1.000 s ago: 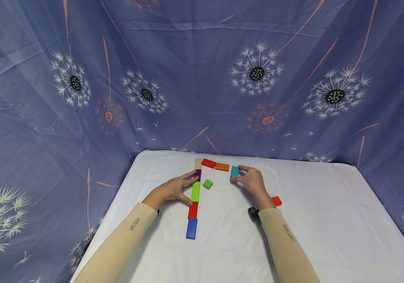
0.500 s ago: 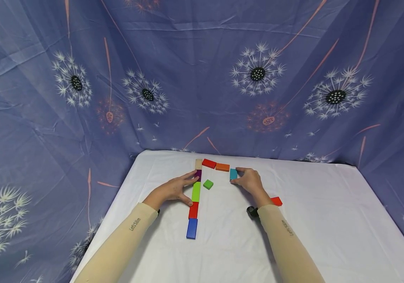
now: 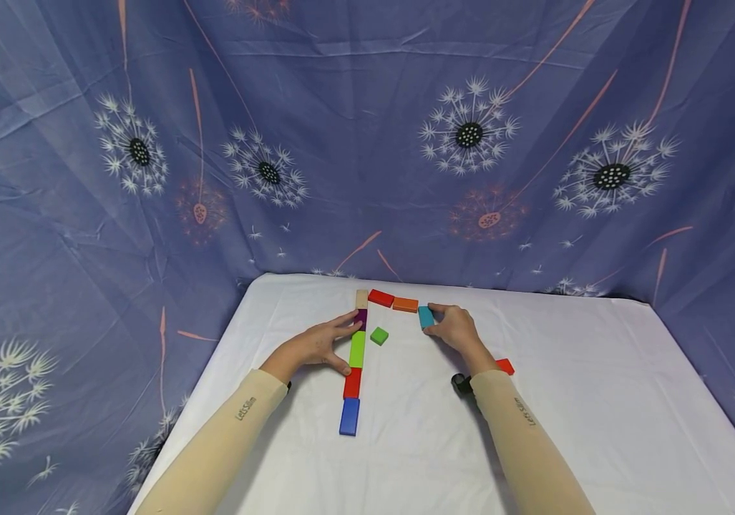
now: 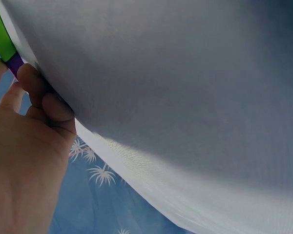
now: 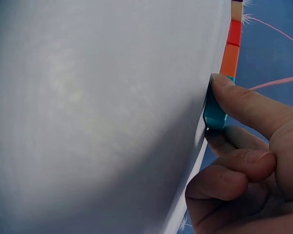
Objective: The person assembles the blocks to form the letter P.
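A: Where's the teal block (image 3: 426, 317)?

B: Far half of the white-covered desk (image 3: 406, 458), just beside the right end of the orange block (image 3: 406, 305). Can't tell if they touch, or if teal is fully down.

A: Right hand (image 3: 460, 330)?

B: Pinching teal, fingertips across its two ends. Remaining fingers curl in, off the block, per right wrist view.

A: Left?

B: Left hand (image 3: 317, 345) is spread along the column: fingertips at the purple block (image 3: 361, 320), thumb by the red block (image 3: 352, 384), lime block (image 3: 357, 349) between.

A: How will teal handle?

B: My guess: light, stiff, painted wood probably. Hard to break. Smooth, slightly glossy faces, so maybe a bit slick. Light pinch should do.

A: Best hold?

B: Ends, low down. Keeps fingers off the long side facing orange. Neighbours look loose, so a stray knuckle would likely shift them. Squeeze square; an off-centre pinch could twist it.
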Motion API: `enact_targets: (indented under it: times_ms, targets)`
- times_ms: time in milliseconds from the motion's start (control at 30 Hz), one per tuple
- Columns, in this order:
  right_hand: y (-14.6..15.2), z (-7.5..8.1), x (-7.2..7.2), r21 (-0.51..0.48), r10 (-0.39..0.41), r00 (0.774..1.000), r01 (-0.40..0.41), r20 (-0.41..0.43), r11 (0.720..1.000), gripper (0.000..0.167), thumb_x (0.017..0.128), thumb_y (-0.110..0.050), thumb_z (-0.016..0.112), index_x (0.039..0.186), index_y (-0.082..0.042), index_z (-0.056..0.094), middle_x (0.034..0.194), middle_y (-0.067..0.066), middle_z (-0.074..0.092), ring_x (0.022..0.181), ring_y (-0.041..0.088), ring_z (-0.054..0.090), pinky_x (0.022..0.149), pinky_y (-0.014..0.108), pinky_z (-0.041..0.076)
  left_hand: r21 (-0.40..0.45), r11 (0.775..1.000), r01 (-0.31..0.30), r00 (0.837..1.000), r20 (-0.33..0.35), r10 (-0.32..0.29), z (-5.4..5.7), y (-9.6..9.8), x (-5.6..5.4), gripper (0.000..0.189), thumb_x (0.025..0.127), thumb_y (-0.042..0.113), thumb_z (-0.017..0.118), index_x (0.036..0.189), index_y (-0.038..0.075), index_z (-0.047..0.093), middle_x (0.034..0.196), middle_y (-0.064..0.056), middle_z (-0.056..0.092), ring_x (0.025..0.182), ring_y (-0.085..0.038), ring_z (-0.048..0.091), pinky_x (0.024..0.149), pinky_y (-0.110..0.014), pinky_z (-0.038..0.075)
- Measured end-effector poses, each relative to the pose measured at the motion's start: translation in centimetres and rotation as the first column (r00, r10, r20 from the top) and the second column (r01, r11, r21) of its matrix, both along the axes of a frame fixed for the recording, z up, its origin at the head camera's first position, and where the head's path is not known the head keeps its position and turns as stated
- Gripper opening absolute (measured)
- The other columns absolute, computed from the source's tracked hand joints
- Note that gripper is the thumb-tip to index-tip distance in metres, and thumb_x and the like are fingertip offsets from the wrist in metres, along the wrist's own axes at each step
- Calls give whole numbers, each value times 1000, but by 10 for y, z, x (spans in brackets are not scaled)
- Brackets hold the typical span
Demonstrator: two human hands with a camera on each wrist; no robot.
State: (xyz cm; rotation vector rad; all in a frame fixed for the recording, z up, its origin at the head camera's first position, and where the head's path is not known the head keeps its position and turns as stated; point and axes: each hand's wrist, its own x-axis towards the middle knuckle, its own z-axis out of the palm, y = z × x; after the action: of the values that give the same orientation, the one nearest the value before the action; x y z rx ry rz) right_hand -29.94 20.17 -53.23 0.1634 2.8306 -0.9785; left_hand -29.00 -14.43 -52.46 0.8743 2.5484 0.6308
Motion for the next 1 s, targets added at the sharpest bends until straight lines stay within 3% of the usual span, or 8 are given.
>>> enact_targets:
  times_ms: [633,1000]
  targets:
    - [1,2,2,-5,14,1000,-14,-3,1000,72,89,-24,86,155,-23,58,160,23,52,147,51,44,119,64,41,-4,1000,-1,1000,-4,1,-1,1,0,114,74,43,97,167,18,36,181,-3,16,163,-36,30,127,-55,36]
    - [-5,20,18,-84,32,996,-39,-85,996,68,89,-33,85,152,-25,61,152,21,61,140,47,54,96,51,55,-23,1000,-8,1000,-1,8,1,0,-1,114,75,45,96,167,20,35,181,-2,15,163,-36,29,128,-56,35]
